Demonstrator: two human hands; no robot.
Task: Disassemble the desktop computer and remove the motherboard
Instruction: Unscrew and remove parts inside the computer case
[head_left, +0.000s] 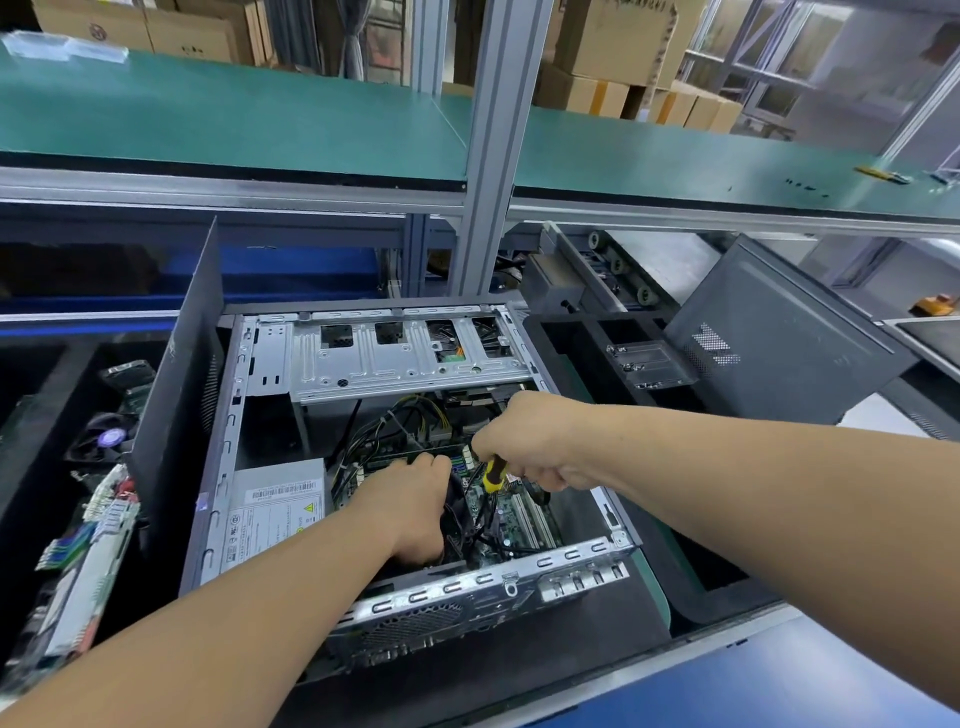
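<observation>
One open computer case (270, 364) lies on its side at the counter's (649, 582) centre, motherboard (524, 519) seated inside. Right hand (535, 441) grips a yellow-black screwdriver (493, 474). Left hand (410, 512) reaches among black cables (374, 431); its grasp cannot be determined.

We see the open top of the case (218, 519) gives access; the drive cage (395, 358) covers the far part, and cables (395, 421) (many, tangled) cross the motherboard (519, 514).
</observation>
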